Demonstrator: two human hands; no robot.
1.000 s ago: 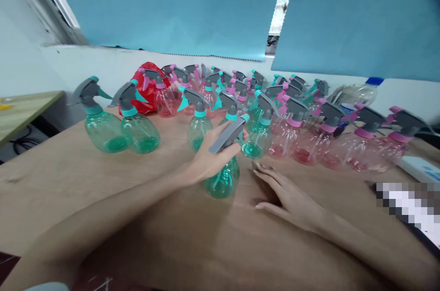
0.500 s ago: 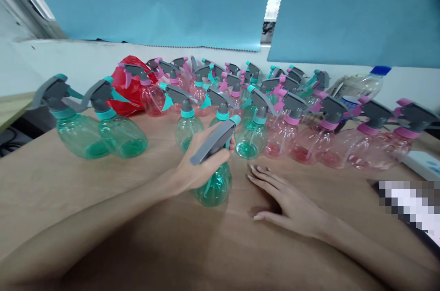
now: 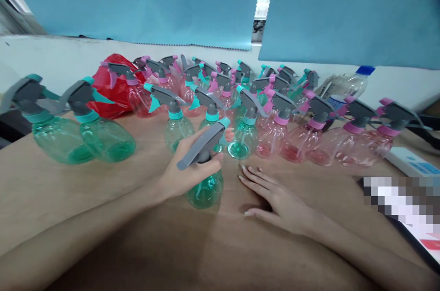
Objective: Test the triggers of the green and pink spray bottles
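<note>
A green spray bottle [image 3: 205,189] with a grey and turquoise trigger head stands upright on the table in front of me. My left hand [image 3: 190,162] is around its neck from the left, below the head, with thumb and fingertips a little apart on the far side. To the right, my right hand [image 3: 275,194] lies palm down on the tabletop with its fingers stretched out, holding nothing. Just beyond the hands stand more green spray bottles [image 3: 242,142]. Pink spray bottles [image 3: 297,144] continue that row to the right.
Two leaning green spray bottles [image 3: 110,140] are at the left. Behind the front row are several more, a red plastic bag [image 3: 112,85] and a large clear bottle with a blue cap [image 3: 347,85]. A white box [image 3: 412,161] and a partly blurred flat object [image 3: 409,217] lie right.
The view has shifted, so most things appear further left. My left hand's fingers have loosened slightly around the green spray bottle's neck. My right hand stays flat on the table.
</note>
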